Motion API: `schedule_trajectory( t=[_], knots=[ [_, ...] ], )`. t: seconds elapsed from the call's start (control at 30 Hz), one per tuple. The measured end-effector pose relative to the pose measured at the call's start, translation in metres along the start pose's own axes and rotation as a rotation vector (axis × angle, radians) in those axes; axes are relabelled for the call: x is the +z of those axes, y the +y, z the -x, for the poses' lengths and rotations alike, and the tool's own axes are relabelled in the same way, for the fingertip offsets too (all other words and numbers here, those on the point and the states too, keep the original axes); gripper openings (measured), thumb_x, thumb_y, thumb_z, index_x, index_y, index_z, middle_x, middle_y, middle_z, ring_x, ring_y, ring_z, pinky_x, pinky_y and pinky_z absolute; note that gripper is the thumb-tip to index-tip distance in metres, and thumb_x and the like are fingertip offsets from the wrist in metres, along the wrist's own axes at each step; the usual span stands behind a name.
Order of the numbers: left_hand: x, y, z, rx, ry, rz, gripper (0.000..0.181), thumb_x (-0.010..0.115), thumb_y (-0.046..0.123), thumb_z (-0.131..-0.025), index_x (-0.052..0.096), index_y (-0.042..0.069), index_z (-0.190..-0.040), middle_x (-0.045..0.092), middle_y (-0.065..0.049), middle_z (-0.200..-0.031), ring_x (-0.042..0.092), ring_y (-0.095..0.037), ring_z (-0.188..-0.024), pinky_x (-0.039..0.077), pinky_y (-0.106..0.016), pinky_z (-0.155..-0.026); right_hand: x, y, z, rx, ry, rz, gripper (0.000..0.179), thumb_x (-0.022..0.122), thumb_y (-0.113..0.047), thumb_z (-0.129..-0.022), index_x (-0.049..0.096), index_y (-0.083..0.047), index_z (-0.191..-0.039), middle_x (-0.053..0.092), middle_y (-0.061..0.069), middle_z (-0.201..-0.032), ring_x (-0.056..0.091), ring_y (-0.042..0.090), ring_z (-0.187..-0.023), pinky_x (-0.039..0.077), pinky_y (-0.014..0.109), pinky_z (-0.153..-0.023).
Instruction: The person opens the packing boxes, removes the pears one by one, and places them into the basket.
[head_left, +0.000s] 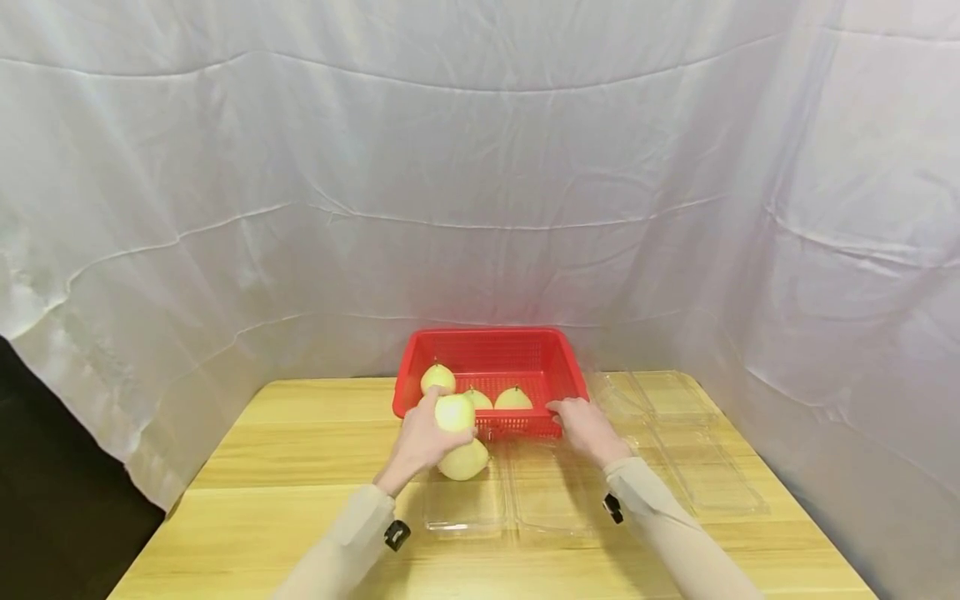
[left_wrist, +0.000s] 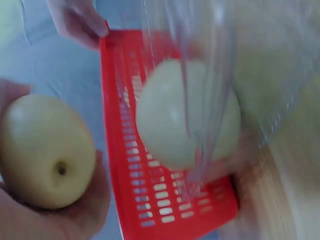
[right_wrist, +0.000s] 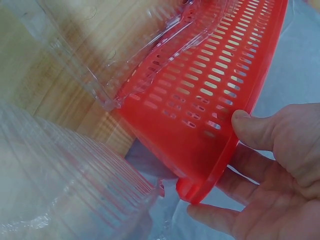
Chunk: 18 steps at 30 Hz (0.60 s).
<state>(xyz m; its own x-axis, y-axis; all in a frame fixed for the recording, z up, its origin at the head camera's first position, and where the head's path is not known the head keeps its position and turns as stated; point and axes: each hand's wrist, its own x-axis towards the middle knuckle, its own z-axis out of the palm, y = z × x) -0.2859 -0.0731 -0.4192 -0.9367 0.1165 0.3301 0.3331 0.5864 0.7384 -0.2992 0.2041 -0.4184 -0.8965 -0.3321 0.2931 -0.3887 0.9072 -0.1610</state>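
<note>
My left hand [head_left: 422, 435] grips a pale yellow pear [head_left: 454, 412] above the near left edge of a red plastic basket [head_left: 540, 427]. In the left wrist view, the held pear [left_wrist: 47, 150] shows the dimple at one end, with fingers and thumb around it. Below it, another pear [head_left: 463, 461] sits in a clear plastic container [head_left: 467, 508]. The right hand [head_left: 588, 427] holds the basket's rim at its near right corner; in the right wrist view the thumb [right_wrist: 252, 130] presses the rim and the fingers lie beneath. Inside the basket are three pears [head_left: 513, 398], two partly hidden.
A second clear container [head_left: 551, 500] stands right of the first, in front of the basket. More clear containers [head_left: 712, 475] lie along the wooden table's [head_left: 300, 467] right side. Pale grey cloth [head_left: 480, 208] hangs behind and at both sides.
</note>
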Motion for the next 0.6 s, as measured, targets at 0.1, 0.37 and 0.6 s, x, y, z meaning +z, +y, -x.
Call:
schedule_trajectory(
  t=[0.1, 0.37, 0.6],
  knots=[
    [-0.001, -0.005, -0.010, -0.026, 0.074, 0.006, 0.065, 0.081, 0.039, -0.069, 0.053, 0.018, -0.123, 0.067, -0.006, -0.098, 0.061, -0.023, -0.085, 0.048, -0.034, -0.069, 0.002, 0.000, 0.000, -0.002, 0.001, 0.000, 0.019, 0.064, 0.000, -0.090, 0.069, 0.000, -0.108, 0.072, 0.014, -0.093, 0.068, 0.033, -0.087, 0.053, 0.049, -0.082],
    [0.008, -0.017, -0.022, -0.024, 0.172, 0.104, 0.069, 0.074, 0.040, -0.083, 0.040, 0.027, -0.141, 0.059, -0.005, -0.126, 0.061, -0.024, -0.100, 0.052, -0.042, -0.081, 0.003, 0.004, -0.001, -0.024, 0.008, 0.002, 0.020, 0.065, 0.001, -0.089, 0.069, 0.000, -0.108, 0.072, 0.013, -0.091, 0.068, 0.031, -0.085, 0.054, 0.046, -0.081],
    [0.012, -0.019, -0.025, -0.011, 0.217, 0.137, 0.072, 0.070, 0.041, -0.085, 0.031, 0.039, -0.145, 0.057, -0.003, -0.131, 0.061, -0.026, -0.108, 0.051, -0.049, -0.086, 0.003, 0.004, -0.001, -0.022, 0.004, -0.014, 0.020, 0.064, 0.002, -0.089, 0.069, 0.001, -0.108, 0.071, 0.014, -0.090, 0.068, 0.032, -0.085, 0.054, 0.047, -0.081]
  ],
)
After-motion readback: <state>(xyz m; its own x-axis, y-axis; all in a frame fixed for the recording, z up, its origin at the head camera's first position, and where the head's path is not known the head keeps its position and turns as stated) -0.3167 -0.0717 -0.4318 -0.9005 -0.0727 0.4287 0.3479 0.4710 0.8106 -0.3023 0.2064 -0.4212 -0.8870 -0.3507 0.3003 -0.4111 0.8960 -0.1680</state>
